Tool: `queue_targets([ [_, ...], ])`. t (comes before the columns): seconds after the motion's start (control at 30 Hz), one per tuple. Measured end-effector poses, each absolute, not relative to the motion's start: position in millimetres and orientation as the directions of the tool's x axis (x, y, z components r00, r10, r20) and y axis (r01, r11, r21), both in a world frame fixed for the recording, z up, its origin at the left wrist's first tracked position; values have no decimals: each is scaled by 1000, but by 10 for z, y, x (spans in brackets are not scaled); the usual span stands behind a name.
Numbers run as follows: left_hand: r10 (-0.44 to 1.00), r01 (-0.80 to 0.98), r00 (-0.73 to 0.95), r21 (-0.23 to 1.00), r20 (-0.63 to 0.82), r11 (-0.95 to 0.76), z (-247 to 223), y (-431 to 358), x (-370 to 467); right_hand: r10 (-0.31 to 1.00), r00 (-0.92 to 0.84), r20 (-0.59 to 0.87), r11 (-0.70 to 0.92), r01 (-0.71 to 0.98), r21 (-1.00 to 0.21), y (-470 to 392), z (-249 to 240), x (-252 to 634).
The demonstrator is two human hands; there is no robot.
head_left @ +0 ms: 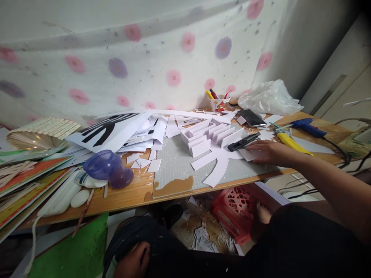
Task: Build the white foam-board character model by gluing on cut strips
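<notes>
My right hand [264, 152] rests at the right of the grey cutting mat [174, 162], its fingers closed about a small white board piece [249, 155]. Just left of the fingertips lies a black utility knife [243, 141]. Beside it sits a white built-up shape [207, 137] with thin upright walls on a flat base; two curved legs of the base reach toward the table's front edge. Low in the view, my left hand [133, 259] lies on my leg with curled fingers; whatever they may hold is hidden.
A blue glue gun [308, 126], a yellow-handled tool [294, 144] and a black flat object [251, 117] lie at the right. Left are printed sheets [110, 131], a purple container [101, 166] and stacked boards [37, 177]. A red basket [236, 210] stands below among scraps.
</notes>
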State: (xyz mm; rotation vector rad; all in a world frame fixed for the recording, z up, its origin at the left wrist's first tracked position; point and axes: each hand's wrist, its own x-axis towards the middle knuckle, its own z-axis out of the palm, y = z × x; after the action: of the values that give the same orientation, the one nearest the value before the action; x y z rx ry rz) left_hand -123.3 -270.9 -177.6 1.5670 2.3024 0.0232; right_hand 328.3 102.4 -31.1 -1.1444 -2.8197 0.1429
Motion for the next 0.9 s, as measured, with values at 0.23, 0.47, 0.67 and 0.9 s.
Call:
queue_targets([
  [0.23, 890, 906, -347, 140, -295, 400, -1590, -2702, -1122, 709, -705, 4, 701, 704, -113, 927, -261, 3289],
  [0.47, 892, 918, -329, 116, -311, 379, -1519, -2630, -1030, 758, -650, 47, 649, 748, -138, 941, -315, 3308],
  [0.67, 895, 925, -318, 105, -314, 365, -1510, -2610, -1049, 759, -650, 44, 650, 751, -120, 976, -352, 3326],
  [0.9, 924, 948, -245, 130, -292, 292, -1447, -2541, -1020, 737, -674, 51, 673, 726, -145, 998, -379, 3333],
])
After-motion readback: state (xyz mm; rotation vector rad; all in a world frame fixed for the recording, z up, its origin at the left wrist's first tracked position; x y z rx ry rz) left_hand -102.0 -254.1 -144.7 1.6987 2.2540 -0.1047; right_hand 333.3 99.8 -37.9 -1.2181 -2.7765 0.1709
